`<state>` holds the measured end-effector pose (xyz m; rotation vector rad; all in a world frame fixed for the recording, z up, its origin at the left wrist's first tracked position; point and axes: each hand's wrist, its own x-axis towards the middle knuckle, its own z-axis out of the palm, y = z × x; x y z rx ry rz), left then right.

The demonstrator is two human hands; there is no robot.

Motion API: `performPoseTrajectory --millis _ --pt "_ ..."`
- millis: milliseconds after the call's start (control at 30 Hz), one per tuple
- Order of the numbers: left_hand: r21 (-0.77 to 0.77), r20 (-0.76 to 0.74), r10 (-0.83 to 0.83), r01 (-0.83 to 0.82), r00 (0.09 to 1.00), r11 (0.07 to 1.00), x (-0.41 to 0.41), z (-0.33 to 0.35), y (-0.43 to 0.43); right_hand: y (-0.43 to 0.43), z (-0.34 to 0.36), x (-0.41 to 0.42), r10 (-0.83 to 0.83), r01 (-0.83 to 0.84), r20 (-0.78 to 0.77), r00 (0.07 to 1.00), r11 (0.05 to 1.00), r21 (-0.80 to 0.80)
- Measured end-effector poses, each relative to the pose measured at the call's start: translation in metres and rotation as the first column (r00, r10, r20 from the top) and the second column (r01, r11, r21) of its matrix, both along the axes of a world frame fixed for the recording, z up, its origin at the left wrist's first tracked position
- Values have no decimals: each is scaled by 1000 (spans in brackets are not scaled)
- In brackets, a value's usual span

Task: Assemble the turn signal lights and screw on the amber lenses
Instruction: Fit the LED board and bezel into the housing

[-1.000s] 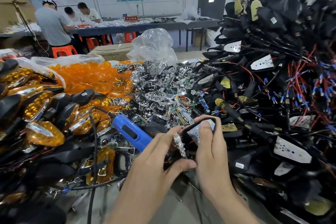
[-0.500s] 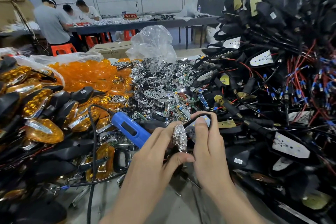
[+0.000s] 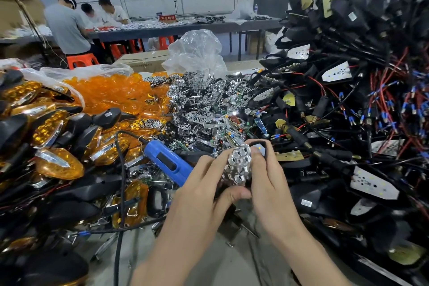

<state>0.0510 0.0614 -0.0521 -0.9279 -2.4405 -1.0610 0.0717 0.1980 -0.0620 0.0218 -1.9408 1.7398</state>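
Note:
My left hand pinches a chrome reflector between thumb and fingers, its honeycomb face turned up toward me. My right hand grips a black turn signal housing; only its top edge and a bit of white LED board show behind the reflector. The reflector lies over the housing's opening. Loose amber lenses are heaped at the back left. A pile of chrome reflectors sits just beyond my hands.
A blue electric screwdriver lies left of my hands, its black cable running down the table. Finished amber-lensed signals pile up at left. Black wired housings tower at right. People work at a far table.
The reflector has turned from edge-on to face-up and moved right, over the housing in my right hand. The white LED board, plainly visible before, is now mostly covered.

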Motion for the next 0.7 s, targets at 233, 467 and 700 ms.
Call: performPoseTrajectory --millis 233,467,700 --pt "4 59 -9 9 998 1000 0 1 0 1 -2 -1 44 -37 99 994 996 -78" --pt "-21 55 -4 5 998 1000 -1 3 1 3 -4 0 38 4 242 969 985 -172" --pt "-59 33 -46 48 998 997 0 2 0 7 -8 -2 78 -20 283 956 979 -203"
